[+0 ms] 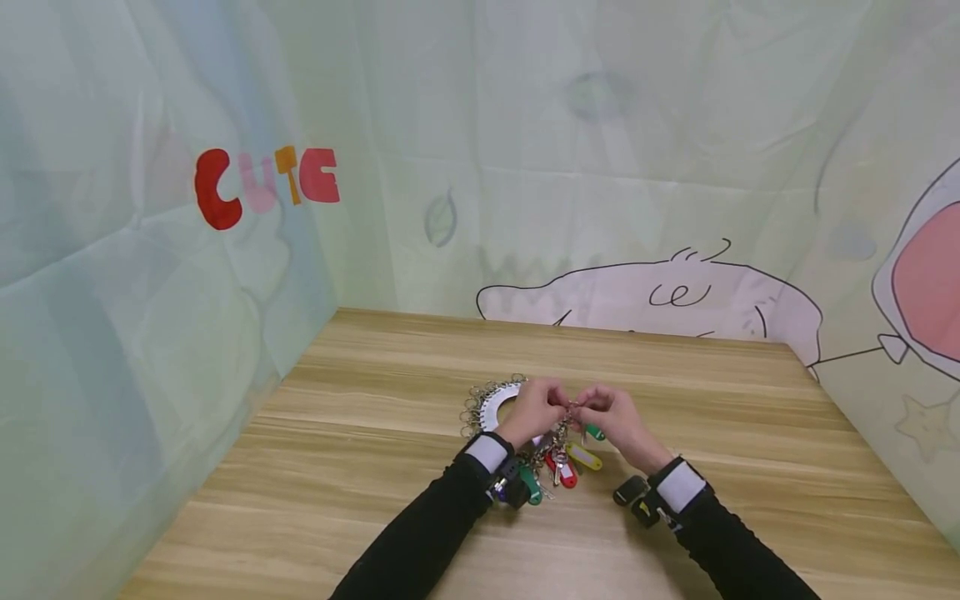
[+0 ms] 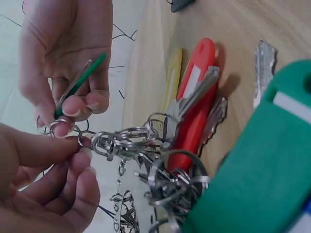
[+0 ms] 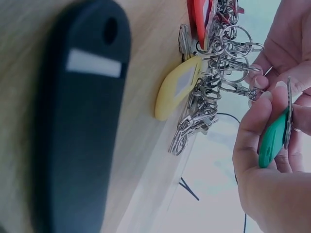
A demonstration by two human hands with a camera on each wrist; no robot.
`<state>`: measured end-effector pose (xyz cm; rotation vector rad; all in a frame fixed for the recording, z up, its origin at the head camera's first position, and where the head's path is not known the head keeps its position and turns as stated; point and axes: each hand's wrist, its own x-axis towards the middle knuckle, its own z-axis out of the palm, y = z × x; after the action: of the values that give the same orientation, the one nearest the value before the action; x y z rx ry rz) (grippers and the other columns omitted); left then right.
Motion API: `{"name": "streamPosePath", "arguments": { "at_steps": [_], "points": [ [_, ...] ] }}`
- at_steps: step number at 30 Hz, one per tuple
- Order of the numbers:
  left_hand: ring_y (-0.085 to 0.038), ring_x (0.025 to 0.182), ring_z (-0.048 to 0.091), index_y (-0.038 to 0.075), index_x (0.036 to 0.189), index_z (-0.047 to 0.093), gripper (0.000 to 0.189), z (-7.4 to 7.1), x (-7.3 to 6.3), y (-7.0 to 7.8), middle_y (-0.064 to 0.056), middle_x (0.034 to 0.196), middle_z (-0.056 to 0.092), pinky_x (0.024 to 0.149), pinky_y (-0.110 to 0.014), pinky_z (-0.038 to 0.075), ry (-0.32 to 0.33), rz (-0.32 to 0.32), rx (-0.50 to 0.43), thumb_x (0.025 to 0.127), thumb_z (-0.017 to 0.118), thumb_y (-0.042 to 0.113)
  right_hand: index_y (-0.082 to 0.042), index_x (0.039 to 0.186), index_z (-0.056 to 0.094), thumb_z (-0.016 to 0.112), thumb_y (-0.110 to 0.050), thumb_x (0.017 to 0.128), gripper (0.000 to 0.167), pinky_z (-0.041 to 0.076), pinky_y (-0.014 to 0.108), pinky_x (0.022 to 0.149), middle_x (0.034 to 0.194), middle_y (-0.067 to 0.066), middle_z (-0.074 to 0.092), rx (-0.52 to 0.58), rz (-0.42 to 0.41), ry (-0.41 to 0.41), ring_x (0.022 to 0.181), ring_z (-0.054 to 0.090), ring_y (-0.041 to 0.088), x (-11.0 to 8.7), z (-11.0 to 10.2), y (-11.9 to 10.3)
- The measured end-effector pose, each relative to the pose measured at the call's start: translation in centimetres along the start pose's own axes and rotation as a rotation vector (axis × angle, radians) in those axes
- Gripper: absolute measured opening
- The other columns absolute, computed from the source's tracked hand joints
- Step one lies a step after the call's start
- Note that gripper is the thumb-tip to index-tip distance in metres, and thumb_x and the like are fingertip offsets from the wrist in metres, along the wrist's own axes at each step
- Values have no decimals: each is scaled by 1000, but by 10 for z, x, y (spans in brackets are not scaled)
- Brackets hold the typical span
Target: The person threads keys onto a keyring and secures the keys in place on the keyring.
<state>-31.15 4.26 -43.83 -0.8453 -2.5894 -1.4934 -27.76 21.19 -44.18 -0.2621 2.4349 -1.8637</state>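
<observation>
My left hand [image 1: 536,412] pinches a small metal clip at the edge of a white ring [image 1: 491,408] lined with metal clips and loops. Facing it, my right hand [image 1: 618,425] pinches a split ring bearing a green key tag [image 3: 274,138] and a key [image 3: 288,114]. The fingertips of both hands nearly meet at this ring; whether the clip hooks it cannot be made out. Below the hands hang or lie a red key tag [image 2: 197,77], a yellow key tag [image 3: 177,87] and another green key tag [image 2: 257,155], with keys [image 2: 194,97] among the clustered clips [image 3: 214,82].
A black key tag [image 3: 87,126] lies on the wooden table [image 1: 360,500] beneath my right wrist. Printed cloth walls [image 1: 420,125] stand along the table's back and left. Wrist-worn cameras hang low under both forearms.
</observation>
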Motion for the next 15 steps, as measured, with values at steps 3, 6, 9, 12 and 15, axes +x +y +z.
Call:
{"name": "streamPosePath", "arguments": {
  "at_steps": [3,6,9,12,15],
  "points": [
    [-6,63,53,0,80,66,11,1,0,0,-12,75,68,58,-16,43,-10,26,5,76,63,-10,7,103,57,62,-4,86,21,54,30,70,88,11,73,2,12,9,73,68,16,1,0,0],
    [-9,68,58,1,84,66,13,1,-1,1,-12,80,71,62,-15,45,-16,79,26,79,63,-10,7,103,57,61,-3,86,20,53,28,68,86,8,73,8,28,24,74,69,17,1,0,-1],
    [-10,70,61,1,85,65,13,2,-1,2,-11,81,72,64,-15,46,-12,125,47,80,63,-10,6,103,58,60,-3,87,19,53,27,68,86,6,73,13,42,32,73,68,16,0,-1,-2],
    [-9,67,59,1,83,65,14,1,-1,1,-11,79,72,62,-15,46,-7,128,37,78,63,-12,6,104,58,60,-4,88,19,53,28,70,88,8,73,8,46,25,75,68,17,-1,-2,-3],
    [-7,64,54,0,80,64,13,1,0,-1,-13,75,70,59,-15,43,-8,98,2,76,62,-12,6,104,57,60,-3,87,19,54,29,71,88,9,73,2,39,21,76,69,17,-1,-1,-3]
  ]
}}
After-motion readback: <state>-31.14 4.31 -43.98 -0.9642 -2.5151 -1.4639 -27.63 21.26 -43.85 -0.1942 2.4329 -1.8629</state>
